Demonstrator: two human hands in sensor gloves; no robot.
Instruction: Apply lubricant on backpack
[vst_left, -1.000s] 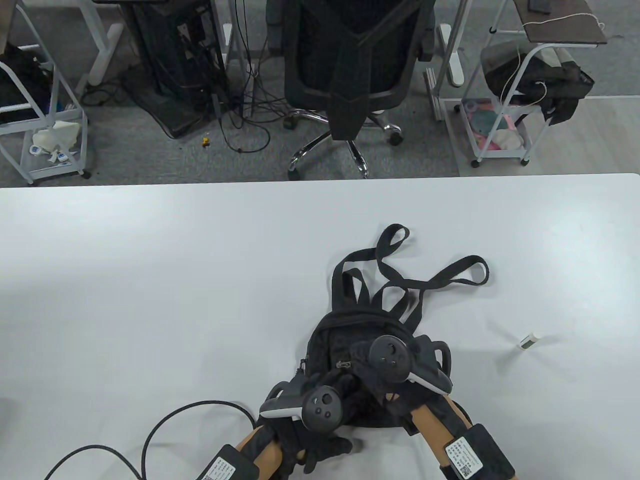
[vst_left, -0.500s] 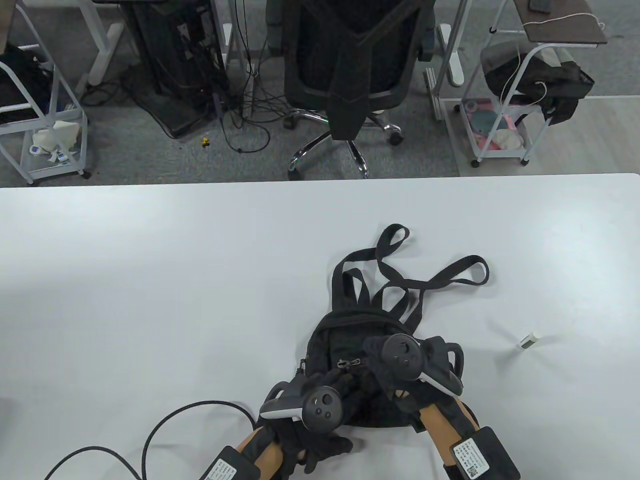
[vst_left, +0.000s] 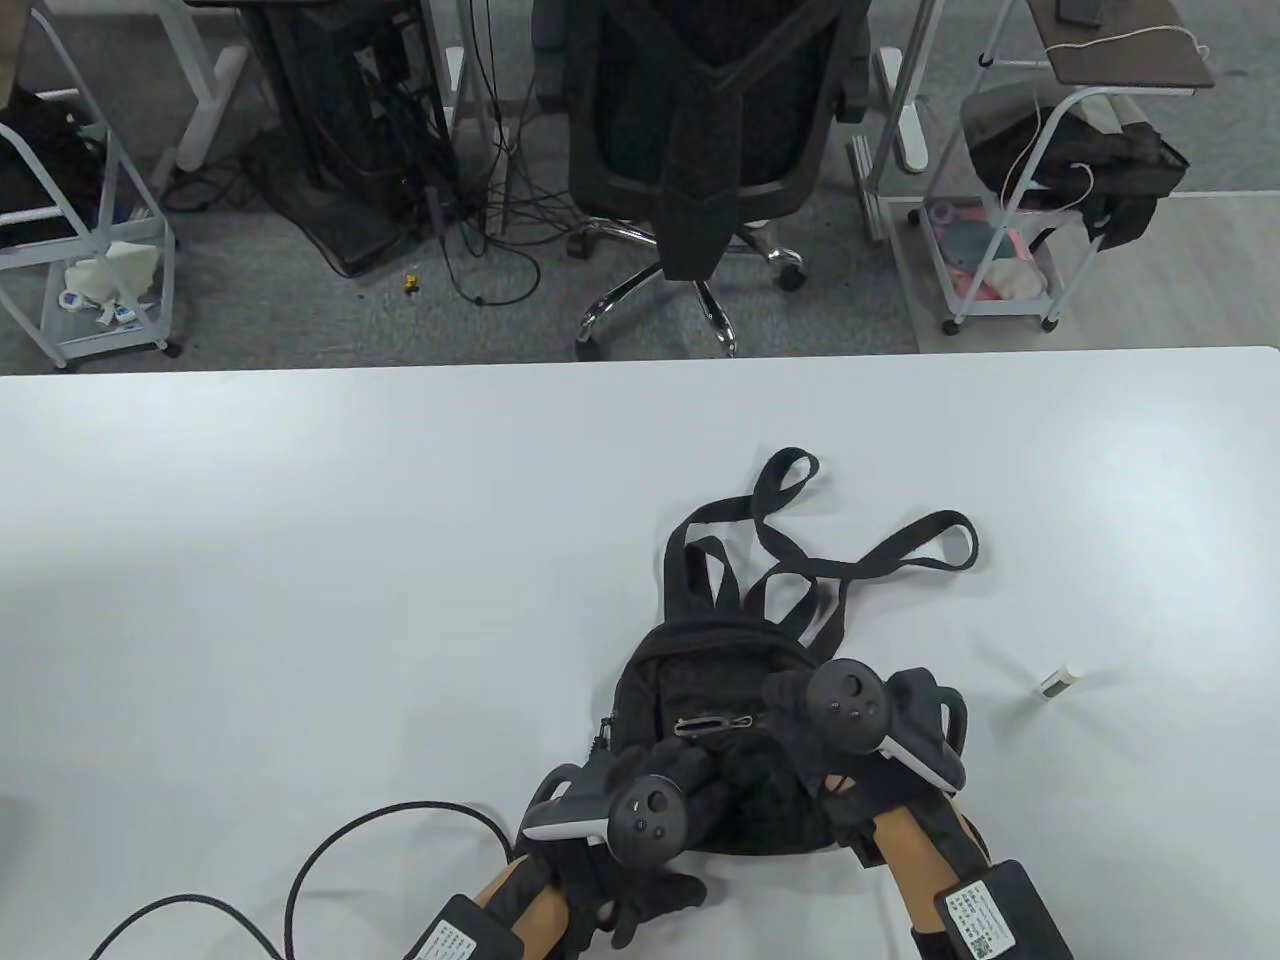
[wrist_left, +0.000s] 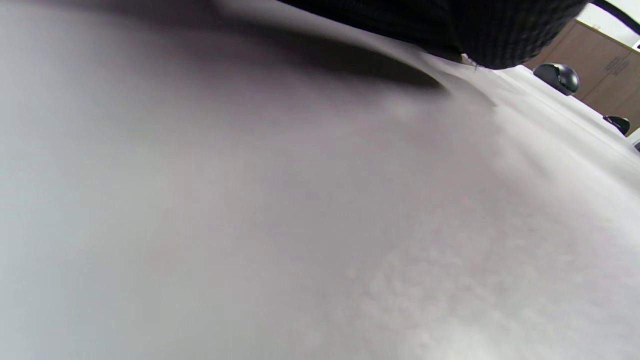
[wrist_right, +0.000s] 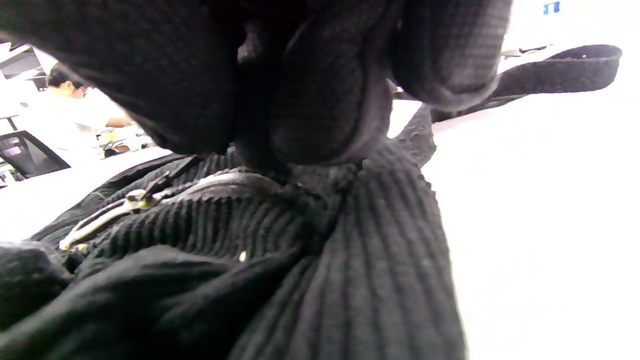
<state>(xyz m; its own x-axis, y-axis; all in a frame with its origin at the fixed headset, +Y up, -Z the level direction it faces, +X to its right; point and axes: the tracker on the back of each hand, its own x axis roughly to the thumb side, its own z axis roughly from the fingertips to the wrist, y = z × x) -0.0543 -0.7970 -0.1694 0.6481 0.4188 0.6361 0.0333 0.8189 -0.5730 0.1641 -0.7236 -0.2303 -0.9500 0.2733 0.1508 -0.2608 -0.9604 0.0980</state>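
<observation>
A small black backpack (vst_left: 700, 680) lies on the white table (vst_left: 300, 550), straps toward the far side. My left hand (vst_left: 680, 775) lays its fingers over the backpack's near left corner, thumb by the bottom edge, and holds it. My right hand (vst_left: 785, 705) pinches the zipper pull at the right end of the front pocket zipper (vst_left: 715, 722), which stands partly open. In the right wrist view my fingertips (wrist_right: 320, 125) press together on the ribbed fabric beside the metal zipper teeth (wrist_right: 115, 215). A small white lubricant stick (vst_left: 1056, 682) lies on the table to the right, apart from both hands.
A black cable (vst_left: 330, 860) loops on the table at the near left. An office chair (vst_left: 700, 150) and wire carts (vst_left: 1040, 200) stand beyond the table's far edge. The left wrist view shows only table surface and the backpack's edge (wrist_left: 475, 30).
My right hand has moved to the right along the front pocket, and the zipper opening has grown longer. The left hand has stayed in place.
</observation>
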